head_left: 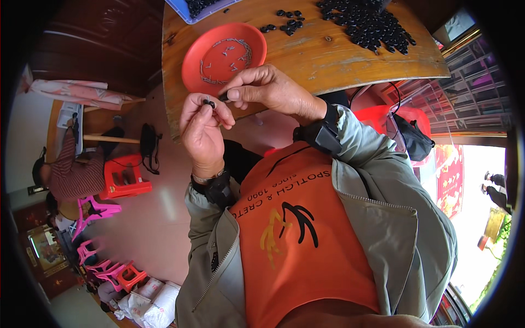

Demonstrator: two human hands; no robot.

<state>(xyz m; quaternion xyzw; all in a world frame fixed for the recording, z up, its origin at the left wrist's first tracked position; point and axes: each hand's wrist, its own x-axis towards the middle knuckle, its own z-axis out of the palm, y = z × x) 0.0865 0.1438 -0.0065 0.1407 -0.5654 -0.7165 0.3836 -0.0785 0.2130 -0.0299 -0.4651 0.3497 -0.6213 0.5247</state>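
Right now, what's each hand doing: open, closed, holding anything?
Left hand: closed, pinching a small black piece at its fingertips.
Right hand: closed in a pinch on another small dark piece, right beside the left.

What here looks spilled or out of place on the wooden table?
Nothing looks spilled. Black pieces lie heaped on the wooden table, a few apart beside the red dish. Both hands pinch small black parts.

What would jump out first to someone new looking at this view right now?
The two hands at centre: the left hand pinches a small black piece, and the right hand meets it. Behind them a red plate sits on the wooden table, with a heap of black pieces at the far edge.
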